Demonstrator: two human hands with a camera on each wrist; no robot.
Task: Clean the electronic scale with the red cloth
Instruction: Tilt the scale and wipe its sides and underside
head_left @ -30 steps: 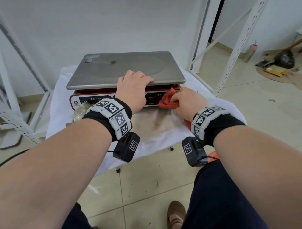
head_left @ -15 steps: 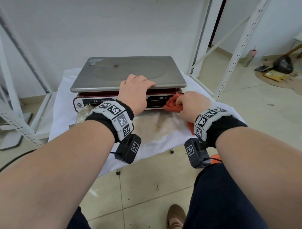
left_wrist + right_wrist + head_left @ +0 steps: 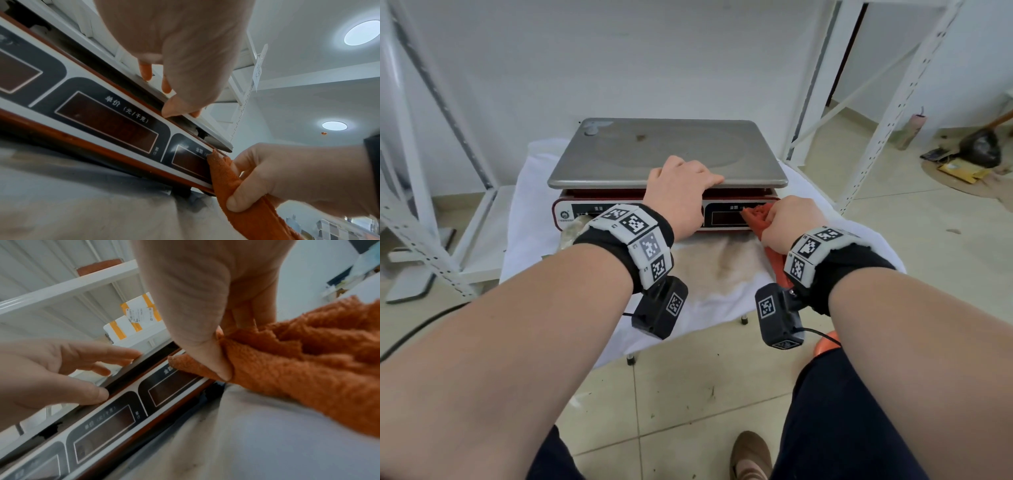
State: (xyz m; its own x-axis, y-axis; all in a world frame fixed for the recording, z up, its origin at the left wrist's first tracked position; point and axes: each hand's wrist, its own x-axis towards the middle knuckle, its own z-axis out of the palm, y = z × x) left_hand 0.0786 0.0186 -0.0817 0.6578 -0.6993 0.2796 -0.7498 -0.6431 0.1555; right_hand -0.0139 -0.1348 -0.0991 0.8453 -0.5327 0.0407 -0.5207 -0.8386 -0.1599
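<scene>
Against scale (image 3: pixel 667 150) display, red cloth (image 3: pixel 755 217) bunched in right hand (image 3: pixel 789 222)

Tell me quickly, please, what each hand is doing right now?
Left hand: open, fingers resting on the scale's steel platter.
Right hand: holding the red cloth against the display panel.

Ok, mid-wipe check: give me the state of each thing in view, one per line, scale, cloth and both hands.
electronic scale: upright on the white table cover, displays dark.
steel platter: seated on the scale, a brown spot left near its far side.
red cloth: bunched, pressed on the front panel's right end.
left hand: fingers resting on the platter's front edge.
right hand: gripping the cloth.
white table cover: brown stain in front of the scale.
</scene>
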